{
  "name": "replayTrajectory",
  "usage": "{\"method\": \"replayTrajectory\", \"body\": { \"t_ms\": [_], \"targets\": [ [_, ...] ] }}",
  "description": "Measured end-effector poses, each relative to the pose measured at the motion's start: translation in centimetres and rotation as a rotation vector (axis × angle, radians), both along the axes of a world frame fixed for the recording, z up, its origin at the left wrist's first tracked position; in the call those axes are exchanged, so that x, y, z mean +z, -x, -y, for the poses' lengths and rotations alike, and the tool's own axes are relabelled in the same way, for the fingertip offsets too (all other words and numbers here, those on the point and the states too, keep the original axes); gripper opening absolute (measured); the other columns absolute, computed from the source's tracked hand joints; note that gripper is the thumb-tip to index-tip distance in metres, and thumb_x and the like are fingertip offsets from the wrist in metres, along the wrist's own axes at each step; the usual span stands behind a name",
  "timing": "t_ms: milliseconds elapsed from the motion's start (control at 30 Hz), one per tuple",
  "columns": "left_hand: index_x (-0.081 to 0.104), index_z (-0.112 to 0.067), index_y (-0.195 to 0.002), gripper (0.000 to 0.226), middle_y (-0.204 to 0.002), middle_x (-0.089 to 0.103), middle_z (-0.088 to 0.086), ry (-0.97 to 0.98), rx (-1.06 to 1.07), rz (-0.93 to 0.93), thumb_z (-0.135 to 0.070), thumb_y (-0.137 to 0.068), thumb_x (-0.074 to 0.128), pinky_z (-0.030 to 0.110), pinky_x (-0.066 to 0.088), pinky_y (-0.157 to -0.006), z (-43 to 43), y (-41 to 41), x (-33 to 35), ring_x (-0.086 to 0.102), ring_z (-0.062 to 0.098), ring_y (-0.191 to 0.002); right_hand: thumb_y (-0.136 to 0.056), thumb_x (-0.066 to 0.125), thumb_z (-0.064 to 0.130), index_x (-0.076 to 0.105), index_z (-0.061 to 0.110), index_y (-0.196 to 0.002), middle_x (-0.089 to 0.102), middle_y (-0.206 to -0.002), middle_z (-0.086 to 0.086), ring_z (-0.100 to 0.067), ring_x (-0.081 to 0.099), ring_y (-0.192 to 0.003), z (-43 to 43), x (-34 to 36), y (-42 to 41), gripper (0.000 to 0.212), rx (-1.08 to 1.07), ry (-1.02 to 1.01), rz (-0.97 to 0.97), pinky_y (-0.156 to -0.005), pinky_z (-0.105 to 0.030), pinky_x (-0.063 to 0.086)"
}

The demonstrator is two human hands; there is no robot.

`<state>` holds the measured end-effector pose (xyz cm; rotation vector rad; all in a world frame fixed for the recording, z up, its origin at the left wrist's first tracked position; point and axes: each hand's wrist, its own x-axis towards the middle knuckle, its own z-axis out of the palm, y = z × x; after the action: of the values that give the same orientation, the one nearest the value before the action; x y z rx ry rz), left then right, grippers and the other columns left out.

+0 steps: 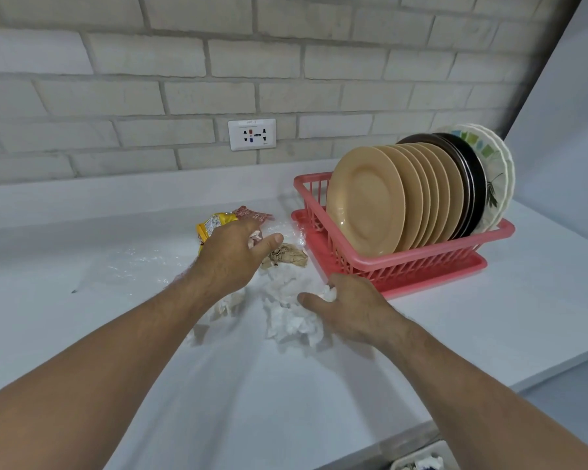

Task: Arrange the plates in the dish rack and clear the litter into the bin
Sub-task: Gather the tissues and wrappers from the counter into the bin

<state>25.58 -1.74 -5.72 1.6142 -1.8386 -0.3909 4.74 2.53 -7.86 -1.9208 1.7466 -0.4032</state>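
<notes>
Fingers of the left hand curl down over litter on the white counter, thumb touching a bit of white paper; grip unclear. Right hand lies on crumpled white tissue, fingers curled into it. Brown paper wad sits between the hands; yellow wrapper is half hidden behind the left hand. Plates stand on edge in the pink dish rack, faces toward the left, row running back-right. Bin cut off at the bottom edge.
</notes>
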Motion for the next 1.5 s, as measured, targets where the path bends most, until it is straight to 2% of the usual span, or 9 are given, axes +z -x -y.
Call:
{"method": "replayTrajectory", "body": {
  "t_ms": [200,400,533,667,833,1000,1167,1367,1500],
  "targets": [
    [0.041,-0.016,-0.057,0.050,-0.055,0.042,0.000,-0.044,0.025,-0.029,-0.044,-0.099,0.041,0.029,0.031,-0.053,-0.3,0.2,-0.3,0.041,0.015,-0.052,-0.098,0.049,0.035,0.053,0.024,-0.098,0.062,-0.087,-0.002,-0.020,0.062,-0.068,0.3,0.7,0.7,0.012,0.049,0.019,0.072,-0.058,-0.034,0.052],
    [0.066,-0.015,-0.094,0.025,-0.084,0.069,0.004,-0.117,-0.066,0.081,-0.022,-0.101,0.043,0.023,0.044,-0.059,0.1,0.5,-1.4,0.058,0.014,-0.070,-0.097,0.046,0.004,0.058,0.027,-0.119,0.059,-0.106,-0.001,-0.013,0.058,-0.075,1.0,1.7,1.5,0.034,0.044,0.194,-0.009,-0.057,-0.017,0.044],
    [0.064,-0.022,-0.115,0.038,-0.107,0.067,0.006,-0.200,-0.091,0.192,-0.049,-0.094,0.049,0.036,0.051,-0.081,0.8,1.6,-2.7,0.063,0.025,-0.097,-0.098,0.049,0.039,0.062,0.019,-0.107,0.057,-0.107,0.002,-0.017,0.055,-0.099,0.7,1.7,1.8,0.025,0.028,0.244,-0.016,-0.079,-0.029,0.045],
    [0.043,-0.019,-0.139,0.086,-0.138,0.051,0.006,-0.459,-0.056,0.360,-0.073,-0.074,0.058,0.039,0.048,-0.093,2.1,3.4,-5.0,0.053,0.027,-0.120,-0.072,0.065,0.070,0.056,0.030,-0.097,0.053,-0.102,0.010,-0.010,0.051,-0.091,-0.5,1.1,1.8,0.048,0.075,0.106,-0.080,-0.068,-0.024,0.041],
    [0.052,-0.014,-0.128,0.042,-0.128,0.055,0.011,-0.447,-0.001,0.413,-0.039,-0.094,0.053,0.038,0.050,-0.089,3.3,4.8,-6.4,0.057,0.029,-0.112,-0.068,0.069,0.068,0.058,0.030,-0.116,0.057,-0.116,0.001,-0.019,0.055,-0.104,-1.9,-1.3,-0.3,0.062,0.127,0.000,-0.167,-0.084,-0.032,0.048],
    [0.051,-0.006,-0.129,0.036,-0.123,0.059,0.019,-0.330,-0.041,0.276,-0.026,-0.100,0.044,0.035,0.050,-0.086,3.6,4.4,-4.8,0.057,0.033,-0.110,-0.094,0.052,0.036,0.062,0.018,-0.113,0.054,-0.112,-0.006,-0.027,0.055,-0.106,-2.2,-3.2,-2.0,0.027,0.149,-0.035,-0.254,-0.080,-0.030,0.041],
    [0.048,-0.018,-0.137,0.046,-0.100,0.064,0.019,-0.230,-0.082,-0.011,0.000,-0.095,0.043,0.040,0.058,-0.064,3.3,2.0,-2.4,0.060,0.025,-0.067,-0.094,0.046,0.031,0.057,0.012,-0.101,0.042,-0.106,-0.002,-0.021,0.047,-0.092,-1.7,-3.3,-1.2,0.023,0.094,-0.024,-0.217,-0.078,-0.029,0.040],
    [0.055,-0.019,-0.097,0.024,-0.083,0.058,-0.001,-0.188,-0.011,-0.118,-0.035,-0.085,0.069,0.023,0.038,-0.054,1.9,1.0,-1.1,0.053,0.015,-0.071,-0.091,0.048,0.015,0.049,0.015,-0.099,0.053,-0.103,-0.004,-0.022,0.052,-0.083,-1.6,-2.2,-0.5,0.008,0.025,-0.025,-0.154,-0.064,-0.028,0.041],
    [0.056,-0.011,-0.098,0.008,-0.087,0.061,0.008,-0.206,0.031,-0.094,-0.012,-0.090,0.059,0.023,0.045,-0.042,1.5,0.4,-1.8,0.057,0.015,-0.058,-0.089,0.041,0.004,0.054,0.026,-0.108,0.055,-0.104,-0.006,-0.025,0.058,-0.078,-1.1,-1.9,-0.4,0.032,-0.002,-0.016,0.021,-0.056,-0.029,0.047]
  ]
}}
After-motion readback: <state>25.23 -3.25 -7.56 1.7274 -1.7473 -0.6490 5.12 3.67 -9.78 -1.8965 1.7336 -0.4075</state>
